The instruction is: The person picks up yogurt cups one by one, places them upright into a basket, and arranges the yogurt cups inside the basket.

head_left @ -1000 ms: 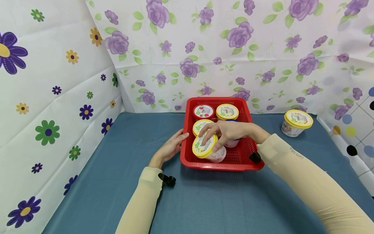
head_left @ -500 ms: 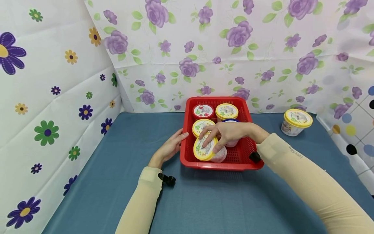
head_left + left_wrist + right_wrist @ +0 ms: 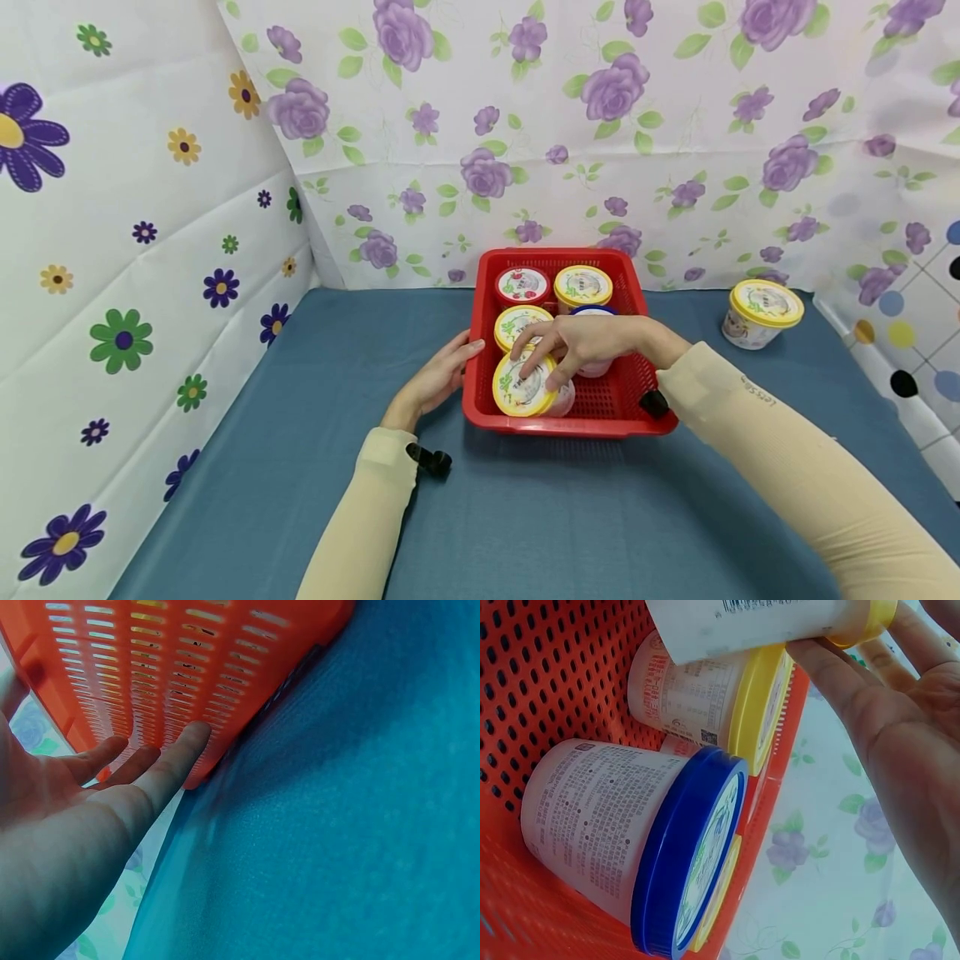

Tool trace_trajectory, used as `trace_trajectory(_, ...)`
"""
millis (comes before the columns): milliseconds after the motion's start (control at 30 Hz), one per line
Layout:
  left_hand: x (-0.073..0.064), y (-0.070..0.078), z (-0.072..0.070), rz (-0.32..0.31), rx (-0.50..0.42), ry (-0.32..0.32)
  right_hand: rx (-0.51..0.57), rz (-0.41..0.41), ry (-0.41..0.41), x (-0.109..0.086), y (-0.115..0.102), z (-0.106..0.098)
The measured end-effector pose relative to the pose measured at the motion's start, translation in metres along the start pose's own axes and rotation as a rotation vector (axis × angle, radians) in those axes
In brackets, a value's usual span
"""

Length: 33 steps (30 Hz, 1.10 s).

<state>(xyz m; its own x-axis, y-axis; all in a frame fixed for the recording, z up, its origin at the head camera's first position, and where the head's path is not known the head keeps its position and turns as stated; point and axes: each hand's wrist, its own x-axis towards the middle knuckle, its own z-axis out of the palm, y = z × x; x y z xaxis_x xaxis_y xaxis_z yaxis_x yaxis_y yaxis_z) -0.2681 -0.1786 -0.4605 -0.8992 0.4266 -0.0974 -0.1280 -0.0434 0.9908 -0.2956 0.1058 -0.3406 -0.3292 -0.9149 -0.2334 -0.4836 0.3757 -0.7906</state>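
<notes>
My right hand [image 3: 577, 340] reaches into the red plastic basket [image 3: 663, 427] and grips a white tub with a yellow lid [image 3: 517, 392] at the front left. Thumb and fingers spread over its lid, and the tub leans slightly; in the right wrist view its printed white side [image 3: 772, 622] shows. My left hand [image 3: 435, 379] rests at the basket's left side, thumb at the rim. In the left wrist view its fingers [image 3: 161, 776] reach out straight along the slotted outer wall. Behind the gripped tub stands another yellow-lidded tub [image 3: 517, 321]; a blue-lidded tub [image 3: 592, 825] stands to its right, partly hidden by my right hand.
A red-lidded tub [image 3: 522, 286] and a yellow-lidded tub [image 3: 583, 286] stand at the back of the basket. Another yellow-lidded tub [image 3: 761, 312] stands alone on the blue tablecloth [image 3: 600, 525], far right. Floral sheets [image 3: 555, 125] hang behind and at the left.
The tub in my right hand has come from a strong tilt to nearly upright, settling lower in the basket's front left corner. My left hand has stayed at the basket's side.
</notes>
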Motion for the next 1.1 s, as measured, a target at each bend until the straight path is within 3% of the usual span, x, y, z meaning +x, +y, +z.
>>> trace_trajectory(233, 0.001, -0.001, 0.0, 0.016, 0.009, -0.016, -0.04, 0.031, -0.013, 0.0, -0.001, 0.0)
trace_trajectory(533, 0.001, -0.001, -0.001, 0.021, 0.012, -0.007, -0.165, 0.148, -0.019, -0.013, -0.003, -0.005)
trace_trajectory(767, 0.001, -0.002, -0.002, 0.02, 0.006, -0.008, -0.134, 0.154, -0.02, -0.017, 0.0, -0.006)
trace_trajectory(1100, 0.001, -0.002, -0.001, 0.02, 0.006, -0.009, -0.184, 0.157, -0.027, -0.015, -0.002, -0.002)
